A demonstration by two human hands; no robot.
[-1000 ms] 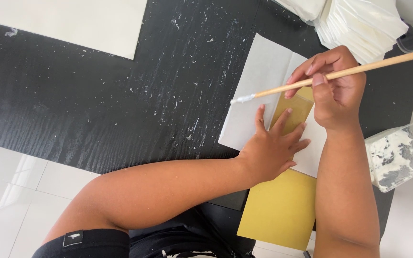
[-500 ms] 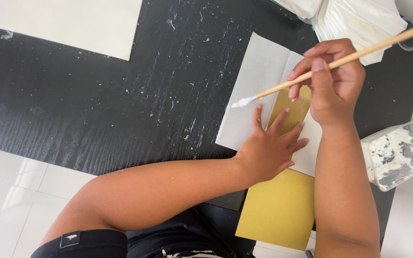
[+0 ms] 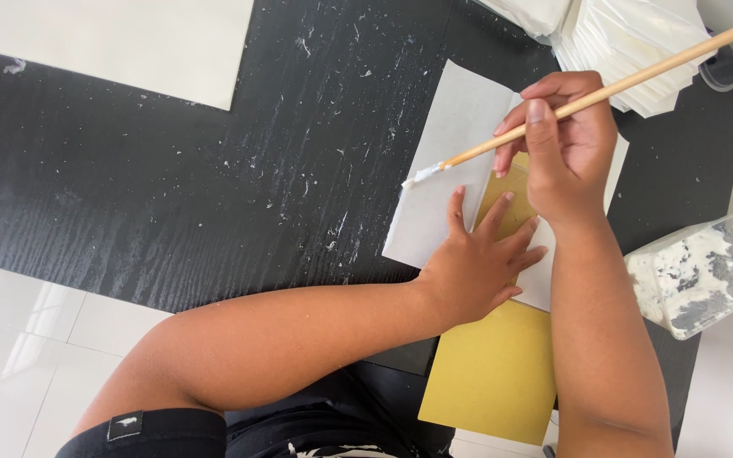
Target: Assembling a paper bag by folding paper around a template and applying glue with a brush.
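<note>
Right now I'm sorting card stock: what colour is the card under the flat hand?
Mustard yellow card, clearest in the head view.

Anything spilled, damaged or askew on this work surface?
Yes: white flecks and smears litter the black tabletop left of the white sheet, like dried paste. The clear plastic tub is smeared white inside. Nothing looks torn or tipped.

I see the left hand [image 3: 477, 267] pressed flat, fingers spread, on a white paper sheet [image 3: 447, 170] and the yellow card [image 3: 494, 373] lying on the black tabletop [image 3: 171, 187]. The right hand [image 3: 566, 148] grips a long wooden brush [image 3: 604, 89], its white-coated tip touching the sheet's edge. A clear plastic tub [image 3: 697, 271] smeared with white paste sits near the right forearm. A stack of white sheets [image 3: 629, 42] lies beyond.
</note>
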